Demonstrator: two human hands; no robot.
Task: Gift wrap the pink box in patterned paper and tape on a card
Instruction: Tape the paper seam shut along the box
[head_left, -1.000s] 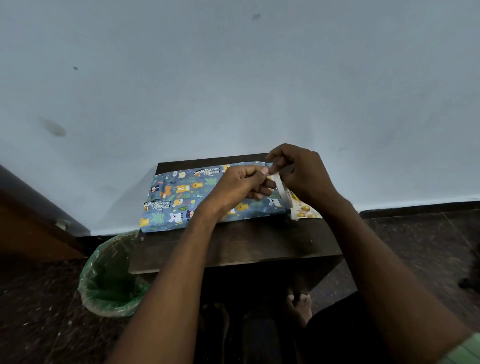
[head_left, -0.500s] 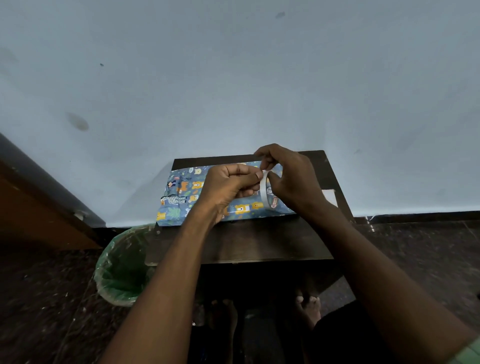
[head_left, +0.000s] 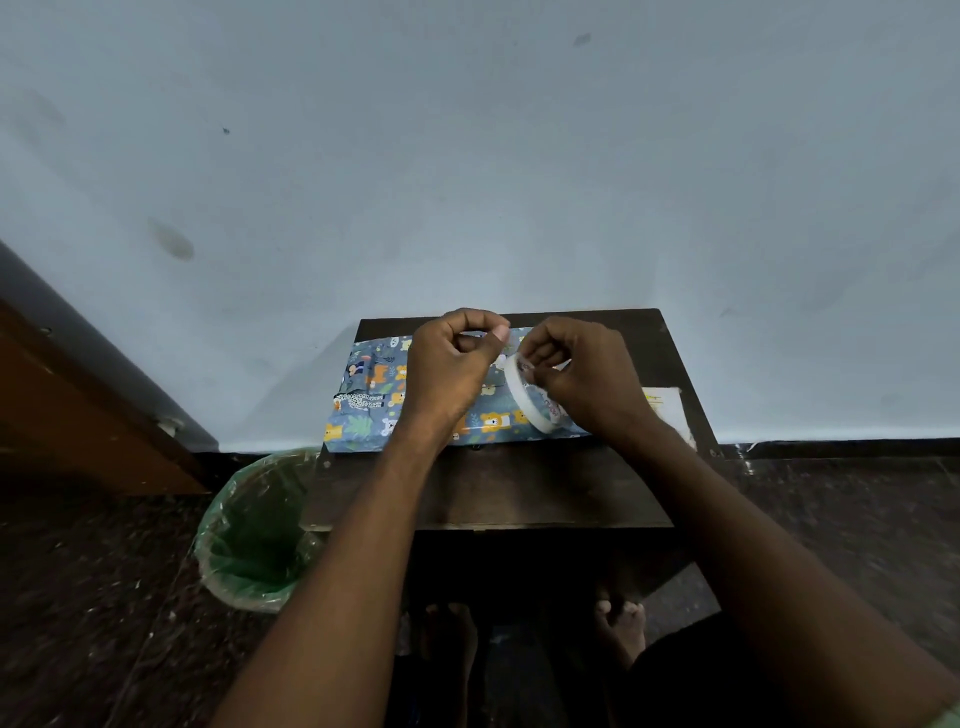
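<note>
A dark wooden table (head_left: 519, 488) stands against a pale blue wall (head_left: 467, 156) and carries the box wrapped in blue animal-patterned paper (head_left: 374, 400), its middle and right end hidden behind both hands, with a white card (head_left: 667, 408) beside it half covered by the right wrist. Left of the table, a round bin lined with a green plastic bag (head_left: 260, 535) holds nothing I can make out. Above the box the right hand (head_left: 587, 379) grips a white roll of clear tape (head_left: 530, 397), while the left hand (head_left: 452, 364) curls with thumb and forefinger pinched, apparently on the tape's end, too faint to confirm.
</note>
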